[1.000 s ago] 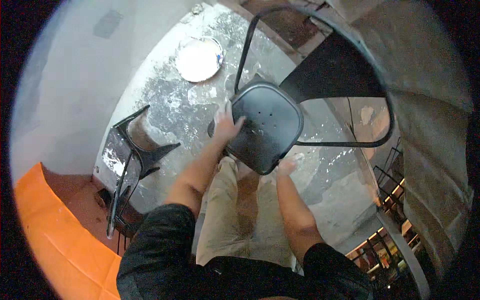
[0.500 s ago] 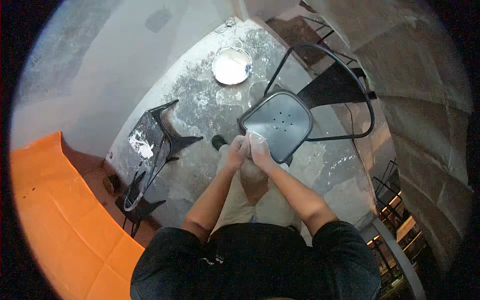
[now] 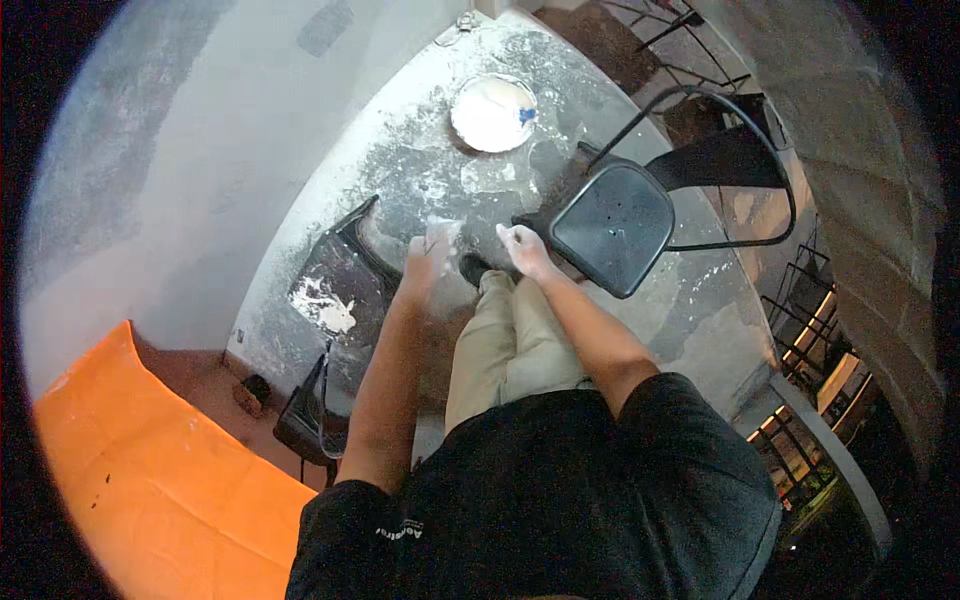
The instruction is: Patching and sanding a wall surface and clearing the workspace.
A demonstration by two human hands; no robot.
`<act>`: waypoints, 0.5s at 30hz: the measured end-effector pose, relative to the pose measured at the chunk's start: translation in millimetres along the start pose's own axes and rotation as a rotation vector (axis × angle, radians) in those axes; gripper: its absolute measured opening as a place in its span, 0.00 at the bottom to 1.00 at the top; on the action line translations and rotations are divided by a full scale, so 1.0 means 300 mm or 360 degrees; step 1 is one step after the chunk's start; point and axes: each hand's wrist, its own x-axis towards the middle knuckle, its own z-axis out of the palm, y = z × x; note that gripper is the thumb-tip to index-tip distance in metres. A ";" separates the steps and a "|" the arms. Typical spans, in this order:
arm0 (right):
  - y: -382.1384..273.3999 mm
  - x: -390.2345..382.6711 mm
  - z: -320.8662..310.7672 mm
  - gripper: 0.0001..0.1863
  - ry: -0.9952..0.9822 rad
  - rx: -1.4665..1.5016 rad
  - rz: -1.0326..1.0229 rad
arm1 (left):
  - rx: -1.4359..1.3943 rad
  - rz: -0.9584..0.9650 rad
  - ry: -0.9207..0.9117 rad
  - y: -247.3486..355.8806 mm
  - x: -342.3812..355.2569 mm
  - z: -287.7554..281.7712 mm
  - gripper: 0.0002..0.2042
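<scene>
My left hand [image 3: 430, 255] is out in front of my legs, whitened and smeared by motion, so its fingers are unclear. A short gap to the right, my right hand [image 3: 525, 248] has curled fingers with pale, dusty tips; whether anything small is inside cannot be made out. Close by on the right stands a black metal chair [image 3: 615, 230] with small holes in its seat and a looped tube frame. To the left of my left forearm is a dark seat or stool [image 3: 325, 295] with a white splash on top. Neither hand visibly touches them.
Farther ahead stands a round tub [image 3: 493, 113] of white material, something blue at its right side. The floor [image 3: 400, 190] is grey and spotted white. A patchy pale wall [image 3: 220, 150] rises on the left, an orange sheet [image 3: 170, 460] lower left, railings [image 3: 800, 440] lower right.
My hands, together before, have come apart, the left moving left and the right slightly up and right. The view has shifted, and my legs now lean toward the left chair less visibly covered by hands.
</scene>
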 end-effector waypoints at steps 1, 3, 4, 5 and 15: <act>0.004 0.031 0.013 0.23 -0.0064 0.0024 -0.0004 | 0.0007 -0.0244 -0.0008 0.062 -0.005 -0.010 0.10; -0.067 0.103 0.058 0.24 -0.0130 -0.0088 0.0021 | 0.0045 -0.0498 0.0013 0.108 -0.025 -0.059 0.09; -0.117 0.135 0.081 0.24 -0.0187 -0.0036 0.0019 | -0.0318 -0.0591 0.0077 0.108 -0.027 -0.092 0.08; -0.161 0.171 0.095 0.24 -0.0241 0.0015 0.0022 | -0.0683 -0.0680 0.0138 0.106 -0.026 -0.120 0.07; -0.032 0.825 -0.037 0.19 0.0634 0.0059 0.0041 | -0.0576 -0.0926 0.0210 0.162 0.398 -0.042 0.15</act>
